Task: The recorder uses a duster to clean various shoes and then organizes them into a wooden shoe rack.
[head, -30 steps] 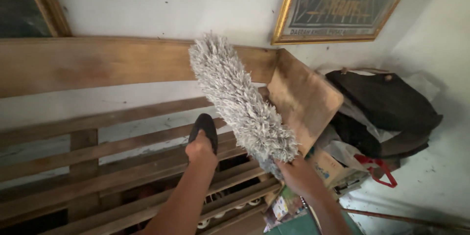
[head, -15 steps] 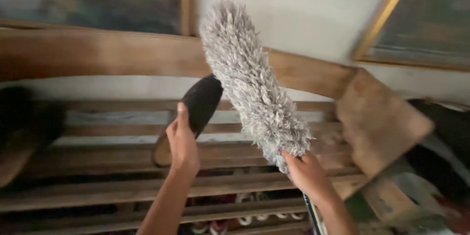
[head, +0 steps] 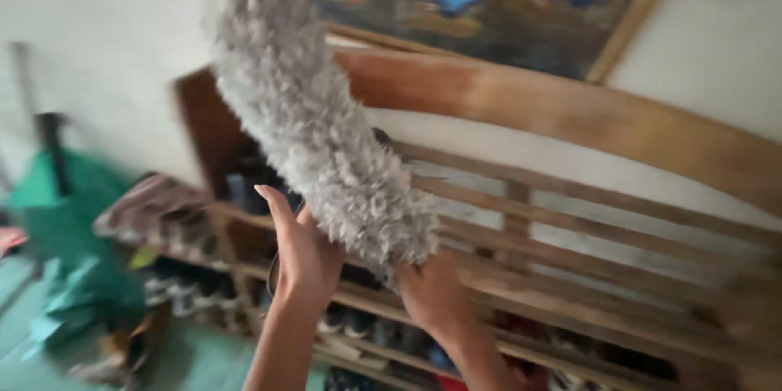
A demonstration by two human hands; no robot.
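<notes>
My left fingers [head: 273,199] are stretched up and wrapped around a dark, oval shoe-like object [head: 281,265], most of it hidden behind the palm and the duster, so I cannot say exactly what it is. My left hand [head: 303,254] holds it in front of the slatted wooden shoe rack [head: 586,220]. My right hand [head: 432,293] is clenched around the base of a long fluffy grey microfibre duster [head: 314,126], whose head slants up and to the left across the rack's left end, passing just beside the left hand. Above the rack's top board hangs a gold-framed painting [head: 489,0]. Blurred shoes [head: 350,322] sit on the rack's lower shelves, and a green bundle [head: 65,228] lies left of the rack.
</notes>
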